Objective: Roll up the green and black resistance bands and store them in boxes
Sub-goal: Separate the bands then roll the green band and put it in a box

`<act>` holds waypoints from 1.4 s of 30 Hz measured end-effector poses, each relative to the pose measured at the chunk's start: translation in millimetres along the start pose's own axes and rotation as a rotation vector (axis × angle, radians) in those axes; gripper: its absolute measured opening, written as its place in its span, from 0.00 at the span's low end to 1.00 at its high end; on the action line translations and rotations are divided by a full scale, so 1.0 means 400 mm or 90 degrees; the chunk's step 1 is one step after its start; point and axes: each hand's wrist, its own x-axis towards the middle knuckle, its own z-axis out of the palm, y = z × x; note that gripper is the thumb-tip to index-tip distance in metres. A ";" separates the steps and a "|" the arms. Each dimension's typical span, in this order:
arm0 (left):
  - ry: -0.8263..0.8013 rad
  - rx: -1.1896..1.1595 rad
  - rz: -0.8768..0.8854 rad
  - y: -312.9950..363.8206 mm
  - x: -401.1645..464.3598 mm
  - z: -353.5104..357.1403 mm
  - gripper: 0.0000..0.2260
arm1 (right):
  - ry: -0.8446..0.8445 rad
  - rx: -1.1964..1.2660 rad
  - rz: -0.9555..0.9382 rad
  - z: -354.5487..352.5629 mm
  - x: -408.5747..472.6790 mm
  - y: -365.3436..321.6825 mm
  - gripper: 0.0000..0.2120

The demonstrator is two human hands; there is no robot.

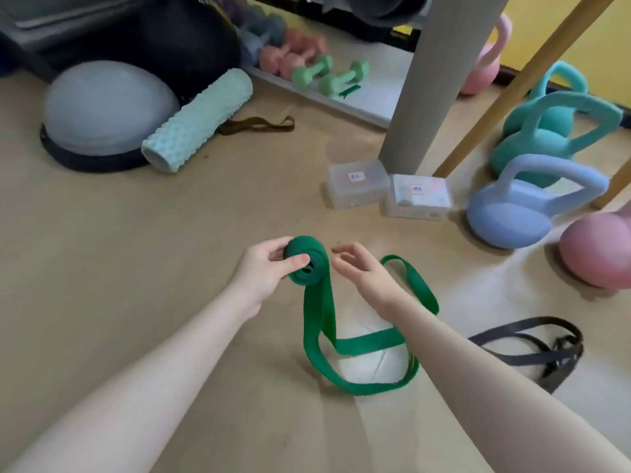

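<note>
Your left hand (263,268) grips the green resistance band (319,312) at its rolled end: the thumb lies across the open face of the coil and the fingers curl round its far side. The coil is a tight, flat-sided roll of several turns, held above the floor (136,268). From the roll, the unrolled remainder hangs down as a wide flat strip, then runs in loose loops on the floor between your forearms and under your right forearm.

Your right hand (358,268) sits just right of the roll, fingers relaxed and slightly spread, holding nothing. Whether its fingertips touch the roll cannot be determined.

The black resistance band (532,346) lies unrolled in a loose tangle on the floor, near right, well apart from the green one.

Two clear lidded boxes (356,187) stand side by side on the floor beyond your hands, each with a small label on its lid.

Count of other items:
- Kettlebells: two teal (532,145), one blue (512,220), two pink (601,254), all at right.
- Green dumbbells (327,76): two, far centre.
- Foam roller (198,121): one, far left.
- Grey dome trainer (106,110): one, far left.
</note>
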 end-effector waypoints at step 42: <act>-0.038 -0.241 -0.236 -0.228 -0.043 -0.069 0.04 | -0.066 0.115 0.005 0.143 -0.025 0.135 0.11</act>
